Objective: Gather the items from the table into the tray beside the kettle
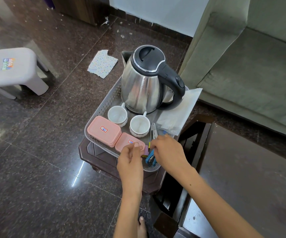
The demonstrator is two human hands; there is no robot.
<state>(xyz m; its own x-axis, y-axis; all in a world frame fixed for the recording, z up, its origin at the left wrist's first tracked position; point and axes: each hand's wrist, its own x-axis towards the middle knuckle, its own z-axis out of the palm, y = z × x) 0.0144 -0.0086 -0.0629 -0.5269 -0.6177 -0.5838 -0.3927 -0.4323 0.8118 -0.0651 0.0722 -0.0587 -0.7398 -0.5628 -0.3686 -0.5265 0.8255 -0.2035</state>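
Observation:
A grey perforated tray on a small dark side table holds a steel kettle, two white cups, two pink lidded boxes, metal tongs and a blue stapler. My left hand pinches a small purple roll with yellow tape over the tray's near corner. My right hand hovers beside it, fingertips touching the same roll; I cannot tell whether it grips.
A white plastic packet lies over the tray's right edge. A dark glass-topped table stands at right, a green sofa behind. A grey stool and a patterned cloth are on the floor.

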